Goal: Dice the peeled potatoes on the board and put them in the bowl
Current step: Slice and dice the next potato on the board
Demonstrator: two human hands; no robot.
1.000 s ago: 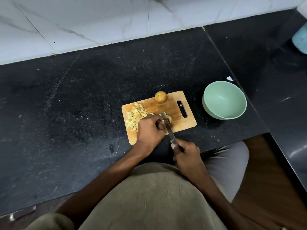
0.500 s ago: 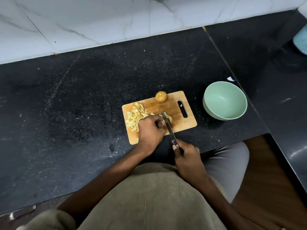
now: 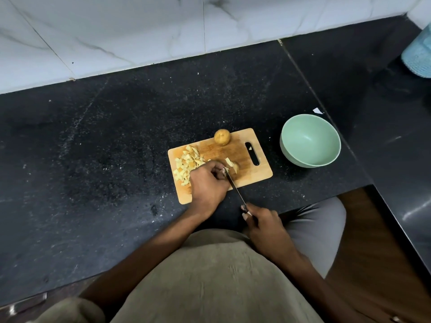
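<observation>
Left hand (image 3: 208, 183) sits knuckles-up on the near middle of the board (image 3: 254, 176), fingers curled over and pinning the potato piece being cut (image 3: 235, 167); the fingertips are right beside the blade. Right hand (image 3: 263, 223) is near the tabletop's near edge, off the board, fingers wrapped tight around the knife (image 3: 234, 186) handle; the blade runs up-left from it onto the board and meets the potato just right of the left fingers.

Handling, as a guess: peeled potato is firm and dense but wet and starchy, so slippery; the remaining stub is small and rounded and likely to roll or skid under the blade. Best held from the top with curled fingertips, flat cut face down. Dice are light, loose and sticky, easier to scoop or scrape off than to pick singly.

Outward: pile of diced pieces (image 3: 186, 165) on the left part of the board, partly under the left hand. One whole potato (image 3: 222, 137) at the far edge of the board, untouched. Green bowl (image 3: 310, 127) stands on the dark tabletop (image 3: 105, 148) right of the board, close but apart, nothing in it. Bluish object (image 3: 418, 55) at the far right edge, cannot tell what
</observation>
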